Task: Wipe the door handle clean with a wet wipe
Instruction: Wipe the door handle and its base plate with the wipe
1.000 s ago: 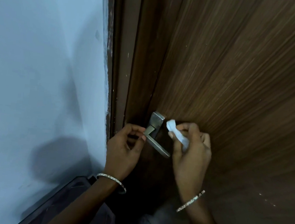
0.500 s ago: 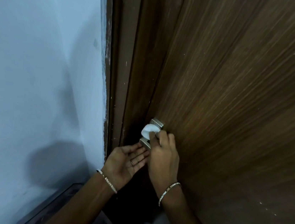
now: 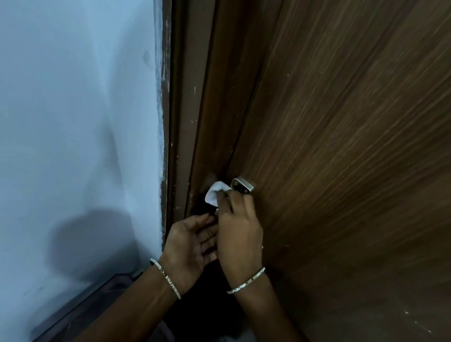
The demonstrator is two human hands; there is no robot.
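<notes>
**Wipe pressed to the handle's left end**

We take the square brushed-metal door handle (image 3: pixel 242 185) on the brown wood-grain door (image 3: pixel 362 159) as our landmark. Our right hand (image 3: pixel 239 235) lies just below it, its fingers reaching up over the lever and covering most of it, so that only the square metal plate at the top shows. That hand is clenched on the crumpled white wet wipe (image 3: pixel 214 196), which bulges out just left of the plate and touches the handle where the fingers press it.

Our left hand (image 3: pixel 189 247) lies below and to the left of the handle, palm up, fingers spread and slack, gripping nothing; its fingertips are tucked beside the right hand. A thin silver bangle (image 3: pixel 166 277) circles the left wrist, and a second silver bangle (image 3: pixel 246 281) the right.

Half a second ago the wipe covered the plate's lower left corner; now it lies further left, off the plate, toward the dark brown door frame (image 3: pixel 186 109). A second ago the right hand held the wipe clear of the lever and the left hand pinched the lever's base. The pale blue wall (image 3: pixel 57 93) lies further left of the handle, beyond the frame.
</notes>
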